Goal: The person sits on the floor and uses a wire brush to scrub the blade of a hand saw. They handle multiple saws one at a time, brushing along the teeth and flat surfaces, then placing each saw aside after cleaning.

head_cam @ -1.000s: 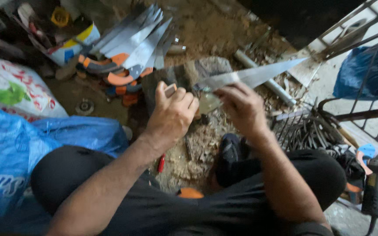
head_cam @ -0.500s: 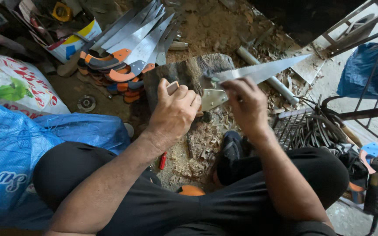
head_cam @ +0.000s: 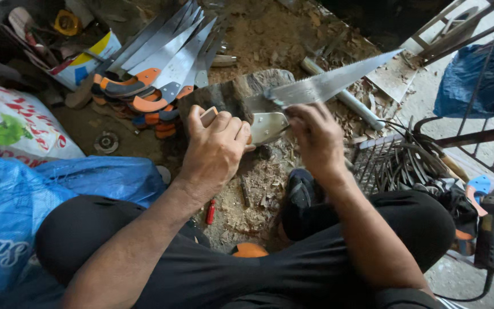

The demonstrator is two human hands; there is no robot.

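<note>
Sawdust floor | left hand (head_cam: 215,150) grip: wooden handle (head_cam: 208,116) | right hand (head_cam: 315,140) grip: toothed steel saw blade (head_cam: 330,84)

Dull metal saw blade (head_cam: 330,84), rough stone block (head_cam: 232,97)

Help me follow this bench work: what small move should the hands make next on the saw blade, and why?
Probably press the saw blade flatter onto the wooden block. The right hand pinches the blade's wide butt end, the left hand grips a pale handle-like tool beside it, and the long tip overhangs unsupported.
</note>
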